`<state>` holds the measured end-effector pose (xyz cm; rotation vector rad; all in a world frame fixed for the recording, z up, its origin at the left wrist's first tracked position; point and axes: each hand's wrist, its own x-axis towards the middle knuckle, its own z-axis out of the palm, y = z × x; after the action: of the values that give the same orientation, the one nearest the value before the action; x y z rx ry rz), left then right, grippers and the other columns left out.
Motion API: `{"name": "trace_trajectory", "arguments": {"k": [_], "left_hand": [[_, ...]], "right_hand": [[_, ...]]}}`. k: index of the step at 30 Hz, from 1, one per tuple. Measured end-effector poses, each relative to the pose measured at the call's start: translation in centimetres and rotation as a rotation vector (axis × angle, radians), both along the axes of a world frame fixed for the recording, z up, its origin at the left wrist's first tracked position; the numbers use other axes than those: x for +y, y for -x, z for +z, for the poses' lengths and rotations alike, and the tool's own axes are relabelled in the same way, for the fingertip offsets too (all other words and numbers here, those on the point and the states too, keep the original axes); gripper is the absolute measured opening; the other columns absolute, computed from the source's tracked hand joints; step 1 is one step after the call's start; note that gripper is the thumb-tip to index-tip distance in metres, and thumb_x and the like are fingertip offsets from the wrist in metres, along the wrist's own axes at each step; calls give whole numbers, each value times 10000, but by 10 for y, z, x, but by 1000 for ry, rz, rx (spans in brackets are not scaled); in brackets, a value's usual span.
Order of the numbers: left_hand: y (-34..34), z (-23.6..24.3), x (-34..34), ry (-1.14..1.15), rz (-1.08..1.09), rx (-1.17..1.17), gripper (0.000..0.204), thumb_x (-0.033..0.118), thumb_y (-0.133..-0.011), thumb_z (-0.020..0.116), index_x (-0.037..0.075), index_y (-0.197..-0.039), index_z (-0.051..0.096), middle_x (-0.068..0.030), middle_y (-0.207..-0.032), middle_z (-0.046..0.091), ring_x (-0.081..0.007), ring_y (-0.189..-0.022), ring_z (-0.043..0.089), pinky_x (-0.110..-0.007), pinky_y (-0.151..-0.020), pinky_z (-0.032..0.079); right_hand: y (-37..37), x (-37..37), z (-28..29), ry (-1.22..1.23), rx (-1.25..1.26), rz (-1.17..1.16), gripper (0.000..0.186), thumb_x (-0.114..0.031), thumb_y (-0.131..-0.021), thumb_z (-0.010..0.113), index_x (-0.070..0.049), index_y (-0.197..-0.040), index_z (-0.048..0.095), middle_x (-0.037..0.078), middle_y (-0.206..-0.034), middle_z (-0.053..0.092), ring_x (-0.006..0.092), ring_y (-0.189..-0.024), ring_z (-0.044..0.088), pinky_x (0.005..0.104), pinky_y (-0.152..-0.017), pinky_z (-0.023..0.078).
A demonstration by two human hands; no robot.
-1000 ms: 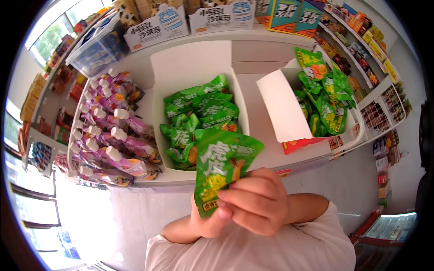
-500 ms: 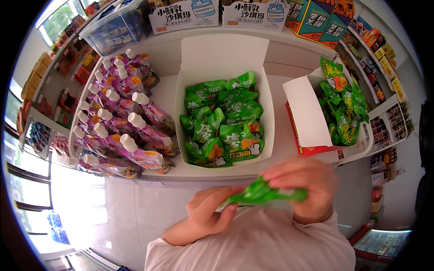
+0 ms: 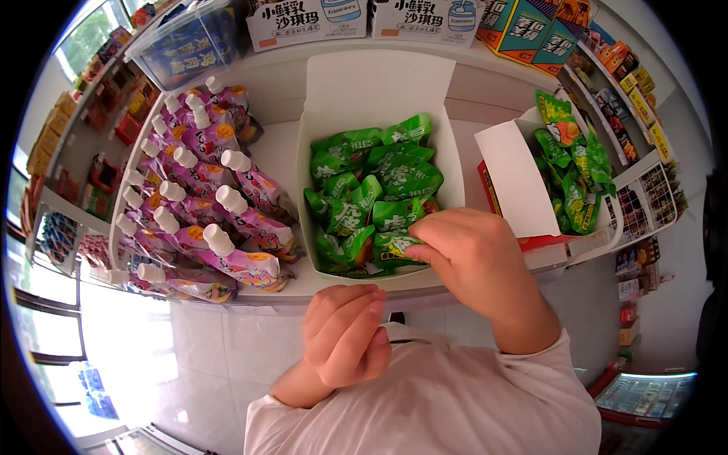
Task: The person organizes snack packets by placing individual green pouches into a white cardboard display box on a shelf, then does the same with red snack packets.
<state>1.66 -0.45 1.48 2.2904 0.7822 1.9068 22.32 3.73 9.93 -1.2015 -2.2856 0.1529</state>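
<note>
My right hand (image 3: 462, 250) pinches a green snack pouch (image 3: 398, 246) at the front right of the open white box (image 3: 375, 76), among several similar pouches (image 3: 349, 208). Below the box's front edge, my left hand (image 3: 345, 334) is closed with curled fingers, and no item shows in it. Left of that box stand several pink pouches with white caps (image 3: 250, 262). To the right, a second white box (image 3: 512, 174) holds more green pouches (image 3: 576, 189), with a red box under it.
Along the back are a clear plastic tub (image 3: 182, 53), printed cartons (image 3: 307, 23) and colourful boxes (image 3: 523, 38). Stocked shelves (image 3: 91, 114) line both sides. A wire rack (image 3: 652, 197) hangs at right, and a glass-topped freezer (image 3: 637, 394) stands at lower right.
The pouch held in front of my body has moved forward into the middle box with my right hand. My left hand has let go of it and curled. The view has shifted.
</note>
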Motion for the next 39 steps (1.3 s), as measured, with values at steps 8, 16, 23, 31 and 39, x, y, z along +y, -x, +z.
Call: {"name": "trace_trajectory", "arguments": {"k": [8,16,23,31,39], "left_hand": [[-8,-2,4,-36,34,100,275,14,-856,623,-96,-1104,667,-223,-966,756,-368,-850,731,-458,-716,569],[-10,4,11,-59,110,96,254,32,-794,661,-75,-1019,710,-181,-925,757,-345,-831,729,-462,-747,577],[-9,0,9,-36,95,127,228,10,-834,637,-83,-1035,692,-182,-918,733,-360,-818,718,-464,-715,559],[-1,51,30,-35,51,82,275,-55,-709,687,-66,-981,725,-165,-911,710,-326,-783,699,-396,-685,539],[-3,58,48,143,6,53,275,-124,-771,631,-81,-1031,713,-205,-996,727,-345,-872,710,-394,-789,575]], "right_hand": [[-1,-10,-13,-77,10,21,97,-62,-799,739,-67,-828,646,66,-768,645,275,-769,672,408,-660,517],[5,-6,-2,159,-147,6,108,-47,-774,712,-68,-845,635,67,-804,661,301,-814,678,402,-710,546],[-3,-21,-1,53,-156,105,115,-45,-764,706,-52,-871,665,74,-938,673,271,-879,675,381,-736,559],[-4,-32,4,-3,-201,119,160,-83,-780,692,-15,-924,695,108,-996,648,277,-909,657,352,-780,569],[-8,-23,-5,-80,73,-12,163,4,-791,718,-7,-950,684,122,-1008,694,314,-888,693,381,-748,578]]}}
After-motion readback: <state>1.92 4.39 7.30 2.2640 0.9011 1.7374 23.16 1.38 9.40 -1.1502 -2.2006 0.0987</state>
